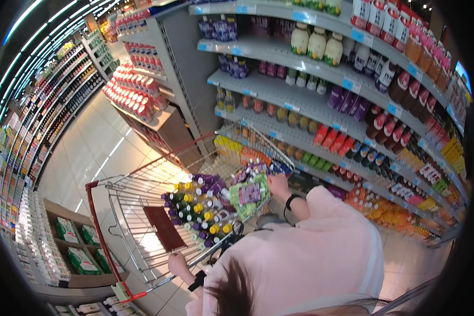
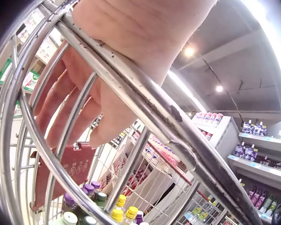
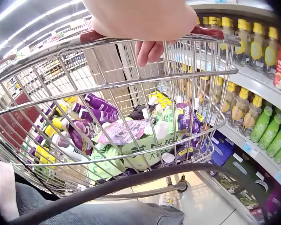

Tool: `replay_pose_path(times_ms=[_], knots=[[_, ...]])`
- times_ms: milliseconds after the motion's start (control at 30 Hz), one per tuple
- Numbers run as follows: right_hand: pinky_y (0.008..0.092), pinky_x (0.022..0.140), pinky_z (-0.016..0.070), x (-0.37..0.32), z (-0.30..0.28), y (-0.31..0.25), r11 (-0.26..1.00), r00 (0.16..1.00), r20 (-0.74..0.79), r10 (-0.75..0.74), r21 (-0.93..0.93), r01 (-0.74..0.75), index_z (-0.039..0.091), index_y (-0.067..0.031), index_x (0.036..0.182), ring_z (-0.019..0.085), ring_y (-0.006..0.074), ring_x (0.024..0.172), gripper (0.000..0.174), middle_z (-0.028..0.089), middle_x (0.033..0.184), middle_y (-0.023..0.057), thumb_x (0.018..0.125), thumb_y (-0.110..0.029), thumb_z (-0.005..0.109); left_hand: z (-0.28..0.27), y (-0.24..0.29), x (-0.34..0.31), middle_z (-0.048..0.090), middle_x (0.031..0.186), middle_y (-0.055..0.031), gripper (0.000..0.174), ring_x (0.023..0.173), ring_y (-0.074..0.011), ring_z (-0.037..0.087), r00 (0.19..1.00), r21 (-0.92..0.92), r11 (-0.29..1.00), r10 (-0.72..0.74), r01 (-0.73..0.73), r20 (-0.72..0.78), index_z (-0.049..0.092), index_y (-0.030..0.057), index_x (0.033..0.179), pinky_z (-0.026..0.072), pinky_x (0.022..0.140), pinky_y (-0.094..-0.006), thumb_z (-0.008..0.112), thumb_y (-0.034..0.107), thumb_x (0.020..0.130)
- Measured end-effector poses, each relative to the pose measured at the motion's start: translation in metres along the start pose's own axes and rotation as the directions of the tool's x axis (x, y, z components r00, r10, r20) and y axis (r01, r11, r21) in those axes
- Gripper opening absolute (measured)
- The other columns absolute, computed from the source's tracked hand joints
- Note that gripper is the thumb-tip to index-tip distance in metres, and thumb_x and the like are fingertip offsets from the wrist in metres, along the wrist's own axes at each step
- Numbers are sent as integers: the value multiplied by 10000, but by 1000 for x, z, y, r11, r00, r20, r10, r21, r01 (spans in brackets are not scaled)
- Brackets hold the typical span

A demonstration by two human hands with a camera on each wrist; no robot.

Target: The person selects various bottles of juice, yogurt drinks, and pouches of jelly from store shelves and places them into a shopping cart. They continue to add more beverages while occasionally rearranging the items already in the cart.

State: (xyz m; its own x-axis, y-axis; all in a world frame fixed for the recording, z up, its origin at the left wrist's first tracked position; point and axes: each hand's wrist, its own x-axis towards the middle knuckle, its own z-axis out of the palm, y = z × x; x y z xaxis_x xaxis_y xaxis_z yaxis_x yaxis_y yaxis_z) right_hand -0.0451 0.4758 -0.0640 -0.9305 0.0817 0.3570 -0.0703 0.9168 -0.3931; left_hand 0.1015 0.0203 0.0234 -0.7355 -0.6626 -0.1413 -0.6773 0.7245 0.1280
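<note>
A wire shopping cart (image 1: 142,181) stands in front of the person, loaded with bottles (image 1: 195,210) with yellow, purple and dark caps and purple and green pouches (image 1: 247,193). My left hand (image 1: 178,264) rests over the cart's near side rail; in the left wrist view its fingers (image 2: 54,112) hang loosely down behind the metal bars. Farther along the same side, my right hand (image 1: 278,185) holds the rim at the red corner piece (image 3: 208,32). Its bent fingers (image 3: 150,52) reach down past the rail, and the palm hides part of it.
Tall shelves (image 1: 279,79) of bottled drinks and pouches line the right side, close to the cart. A display of red-and-white bottles (image 1: 134,92) stands beyond the cart. Cartons of green packs (image 1: 81,258) sit at the lower left. A tiled aisle (image 1: 89,124) runs along the left.
</note>
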Motion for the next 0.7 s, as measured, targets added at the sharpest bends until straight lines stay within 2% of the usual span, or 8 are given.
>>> replay_pose_path(times_ms=[100, 167, 200, 233, 433, 533, 633, 700], knots=[[473, 623, 400, 1, -5, -2, 1000, 999, 44, 15, 10, -16, 568, -71, 619, 524, 359, 602, 195, 555, 589, 153, 744, -211, 513, -2, 2, -3, 650, 791, -121, 273, 732, -306, 625, 1000, -11, 1000, -14, 14, -10, 652, 72, 882, 489, 642, -411, 593, 311, 764], [459, 634, 400, 1, -5, -2, 1000, 998, 66, 12, 11, -12, 564, -72, 625, 533, 339, 592, 209, 558, 585, 139, 762, -214, 497, 18, -9, 3, 612, 668, -176, 268, 635, -341, 608, 988, -53, 997, 57, -65, -142, 620, 28, 692, 482, 562, -431, 598, 291, 738], [449, 642, 399, 0, -1, 1, 1000, 999, 54, 8, -2, -8, 565, -75, 628, 537, 331, 589, 211, 560, 584, 134, 769, -213, 492, 12, -5, 0, 617, 672, -162, 251, 635, -324, 612, 990, -33, 998, 48, -52, -130, 625, 41, 700, 483, 563, -419, 623, 289, 734], [440, 651, 398, 0, 2, 2, 1000, 999, 46, 7, -10, -6, 566, -77, 631, 541, 323, 585, 213, 562, 582, 129, 775, -212, 486, 6, -1, -1, 643, 730, -127, 241, 693, -303, 624, 999, -24, 1000, -19, 18, -42, 655, 46, 765, 491, 628, -399, 618, 284, 745], [412, 715, 383, 0, -4, -3, 999, 997, 71, 34, 2, -34, 568, -59, 619, 561, 297, 613, 256, 577, 587, 132, 794, -227, 484, 13, -3, 0, 641, 727, -136, 231, 689, -302, 623, 995, -53, 999, -10, 5, -97, 663, 48, 764, 491, 633, -396, 624, 274, 739], [416, 719, 376, 1, -8, -7, 999, 996, 76, 44, 3, -44, 564, -56, 609, 554, 298, 603, 262, 569, 577, 130, 795, -223, 484, 12, -4, 1, 640, 727, -138, 234, 682, -307, 622, 996, -32, 999, 3, -6, -90, 663, 47, 766, 491, 626, -398, 620, 276, 741], [421, 661, 391, -1, -1, 1, 1000, 998, 56, -3, -9, 4, 565, -82, 630, 547, 302, 579, 211, 549, 569, 125, 783, -206, 489, 13, -6, 3, 636, 731, -152, 252, 675, -320, 618, 998, -17, 1000, 17, -18, -53, 654, 33, 769, 489, 612, -406, 613, 281, 744], [415, 684, 382, -2, 1, 1, 1000, 997, 76, 7, -9, -6, 562, -73, 613, 548, 296, 590, 231, 553, 573, 127, 784, -205, 483, 16, -9, 5, 628, 734, -171, 268, 668, -330, 615, 997, -29, 999, 38, -40, -63, 640, 18, 766, 489, 593, -413, 608, 283, 745]])
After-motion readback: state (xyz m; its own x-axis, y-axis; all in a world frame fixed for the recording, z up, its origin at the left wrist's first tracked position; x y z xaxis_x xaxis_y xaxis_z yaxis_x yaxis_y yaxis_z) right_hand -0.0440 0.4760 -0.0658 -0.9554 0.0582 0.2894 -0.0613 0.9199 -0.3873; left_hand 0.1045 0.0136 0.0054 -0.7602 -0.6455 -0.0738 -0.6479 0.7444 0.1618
